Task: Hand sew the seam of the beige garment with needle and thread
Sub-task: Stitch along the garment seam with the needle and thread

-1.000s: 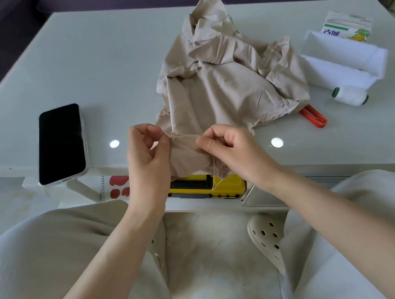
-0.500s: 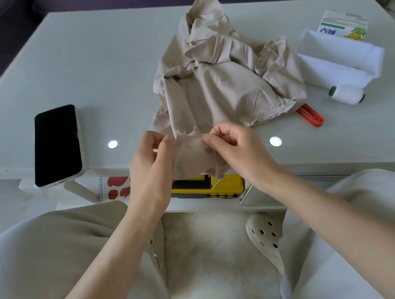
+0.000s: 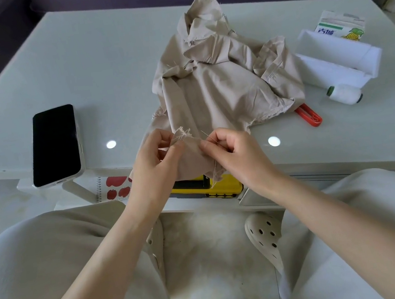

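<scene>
A crumpled beige garment (image 3: 219, 79) lies on the white table (image 3: 102, 68), its near frayed edge hanging over the front rim. My left hand (image 3: 154, 167) pinches that frayed edge between thumb and fingers. My right hand (image 3: 233, 155) pinches a thin needle (image 3: 206, 136) at the same edge, just right of the left hand. A short thread hangs from the fabric below my right hand. The seam between the two hands is partly hidden by my fingers.
A black phone (image 3: 56, 144) lies at the left. A white thread spool (image 3: 344, 94), red-handled scissors (image 3: 308, 115), a white box (image 3: 340, 64) and a carton (image 3: 341, 28) sit right of the garment. A yellow tool (image 3: 212, 189) and a notebook (image 3: 115, 187) lie on the lower shelf.
Both hands have moved slightly up and away from me with the fabric edge. The grips look the same.
</scene>
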The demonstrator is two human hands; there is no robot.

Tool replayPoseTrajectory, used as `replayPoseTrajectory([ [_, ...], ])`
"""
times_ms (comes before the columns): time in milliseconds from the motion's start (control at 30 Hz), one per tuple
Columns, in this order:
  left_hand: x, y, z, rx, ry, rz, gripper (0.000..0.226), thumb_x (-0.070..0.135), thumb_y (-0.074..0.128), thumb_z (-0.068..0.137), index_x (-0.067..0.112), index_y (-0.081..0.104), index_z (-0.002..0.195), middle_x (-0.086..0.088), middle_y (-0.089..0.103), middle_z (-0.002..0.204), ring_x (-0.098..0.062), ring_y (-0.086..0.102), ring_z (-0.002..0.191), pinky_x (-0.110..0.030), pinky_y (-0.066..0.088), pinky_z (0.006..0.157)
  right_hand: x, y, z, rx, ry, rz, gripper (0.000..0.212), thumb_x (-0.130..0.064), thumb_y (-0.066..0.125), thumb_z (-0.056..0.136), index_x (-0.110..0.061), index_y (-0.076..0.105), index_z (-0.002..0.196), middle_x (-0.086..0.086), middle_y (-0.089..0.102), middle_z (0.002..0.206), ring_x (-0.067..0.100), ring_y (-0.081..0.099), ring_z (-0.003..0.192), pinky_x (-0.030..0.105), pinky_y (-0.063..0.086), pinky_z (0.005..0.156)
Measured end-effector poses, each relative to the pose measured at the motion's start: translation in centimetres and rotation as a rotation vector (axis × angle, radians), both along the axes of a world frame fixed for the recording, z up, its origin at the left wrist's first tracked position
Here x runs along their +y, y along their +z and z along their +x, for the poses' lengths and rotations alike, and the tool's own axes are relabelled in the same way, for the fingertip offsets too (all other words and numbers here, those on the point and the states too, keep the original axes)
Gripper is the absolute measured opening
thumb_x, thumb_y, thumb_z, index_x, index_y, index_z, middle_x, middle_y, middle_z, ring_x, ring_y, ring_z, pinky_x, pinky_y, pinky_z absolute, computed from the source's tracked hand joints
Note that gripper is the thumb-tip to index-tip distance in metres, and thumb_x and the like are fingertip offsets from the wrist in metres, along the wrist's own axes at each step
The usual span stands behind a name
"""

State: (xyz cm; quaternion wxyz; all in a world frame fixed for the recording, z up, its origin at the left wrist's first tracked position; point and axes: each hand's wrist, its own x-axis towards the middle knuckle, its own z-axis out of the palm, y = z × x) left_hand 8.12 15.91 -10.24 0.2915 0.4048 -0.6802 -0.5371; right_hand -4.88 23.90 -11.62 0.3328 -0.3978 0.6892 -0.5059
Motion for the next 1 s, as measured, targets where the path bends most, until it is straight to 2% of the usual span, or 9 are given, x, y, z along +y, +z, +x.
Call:
replayPoseTrajectory([
  [100, -0.09, -0.10, 0.00, 0.028, 0.036, -0.011, 0.012, 0.022, 0.057, 0.090, 0.014, 0.055, 0.081, 0.009, 0.047, 0.068, -0.009, 0.044, 0.066, -0.022, 0.037, 0.058, 0.06, 0.06, 0.05, -0.013, 0.009, -0.002, 0.023, -0.023, 0.059, 0.093, -0.008, 0.060, 0.075, 0.026, 0.059, 0.068, 0.023, 0.051, 0.058, 0.050, 0.049, 0.060],
  [200, 0.02, -0.20, -0.04, 0.048, 0.081, -0.039, 0.015, 0.011, 0.053, 0.092, 0.014, 0.052, 0.077, 0.012, 0.043, 0.061, -0.004, 0.042, 0.058, -0.014, 0.033, 0.051, 0.15, 0.25, 0.15, -0.004, 0.024, -0.005, 0.024, -0.024, 0.060, 0.092, -0.006, 0.060, 0.076, 0.029, 0.057, 0.069, 0.023, 0.048, 0.057, 0.050, 0.047, 0.059],
  [433, 0.49, -0.43, -0.22, 0.007, 0.120, -0.138, 0.018, 0.012, 0.051, 0.095, 0.020, 0.047, 0.079, 0.010, 0.055, 0.075, 0.002, 0.052, 0.065, -0.012, 0.041, 0.060, 0.20, 0.27, 0.20, -0.022, 0.029, 0.007, 0.025, -0.021, 0.060, 0.092, -0.001, 0.060, 0.078, 0.030, 0.057, 0.068, 0.025, 0.049, 0.057, 0.051, 0.049, 0.062],
  [533, 0.25, -0.44, -0.15, 0.047, 0.124, -0.107, 0.018, 0.009, 0.054, 0.093, 0.023, 0.046, 0.083, 0.006, 0.058, 0.079, -0.008, 0.054, 0.067, -0.019, 0.042, 0.059, 0.09, 0.15, 0.00, -0.042, 0.022, 0.016, 0.022, -0.021, 0.062, 0.091, -0.003, 0.061, 0.078, 0.033, 0.057, 0.072, 0.026, 0.051, 0.058, 0.053, 0.050, 0.064],
  [633, -0.01, -0.15, -0.05, 0.068, 0.134, -0.037, 0.022, 0.004, 0.058, 0.088, 0.024, 0.048, 0.091, 0.007, 0.061, 0.082, -0.007, 0.051, 0.065, -0.019, 0.041, 0.059, -0.05, 0.03, -0.16, -0.037, 0.026, 0.025, 0.017, -0.020, 0.064, 0.089, -0.008, 0.062, 0.077, 0.036, 0.056, 0.074, 0.030, 0.052, 0.058, 0.052, 0.051, 0.066],
  [700, -0.06, 0.08, -0.01, 0.071, 0.142, 0.049, 0.023, 0.007, 0.060, 0.086, 0.023, 0.050, 0.098, 0.005, 0.063, 0.088, -0.009, 0.056, 0.074, -0.024, 0.043, 0.065, -0.08, -0.09, -0.17, -0.033, 0.027, 0.020, 0.015, -0.020, 0.065, 0.089, -0.010, 0.062, 0.078, 0.036, 0.053, 0.071, 0.031, 0.052, 0.057, 0.051, 0.052, 0.065],
  [833, -0.11, 0.38, -0.04, -0.003, 0.098, 0.217, 0.032, 0.034, 0.060, 0.082, 0.023, 0.049, 0.110, 0.006, 0.060, 0.098, -0.011, 0.056, 0.088, -0.026, 0.042, 0.064, -0.12, -0.24, -0.17, -0.041, 0.022, 0.010, 0.013, -0.019, 0.065, 0.089, -0.010, 0.063, 0.079, 0.025, 0.051, 0.062, 0.029, 0.049, 0.057, 0.049, 0.051, 0.062],
  [933, -0.13, 0.32, -0.15, -0.032, 0.087, 0.220, 0.007, 0.027, 0.053, 0.093, 0.022, 0.053, 0.097, 0.006, 0.057, 0.087, -0.011, 0.053, 0.078, -0.023, 0.037, 0.059, -0.13, -0.20, -0.22, -0.041, 0.029, 0.013, 0.013, -0.019, 0.065, 0.089, -0.010, 0.063, 0.079, 0.015, 0.045, 0.059, 0.025, 0.046, 0.056, 0.045, 0.050, 0.061],
  [1000, -0.13, 0.32, -0.09, -0.026, 0.082, 0.203, 0.008, 0.023, 0.053, 0.093, 0.021, 0.053, 0.085, 0.006, 0.055, 0.078, -0.011, 0.050, 0.071, -0.022, 0.036, 0.057, -0.11, -0.13, -0.15, -0.030, 0.032, 0.012, 0.014, -0.018, 0.064, 0.090, -0.009, 0.062, 0.080, 0.012, 0.043, 0.057, 0.021, 0.041, 0.055, 0.038, 0.046, 0.059],
])
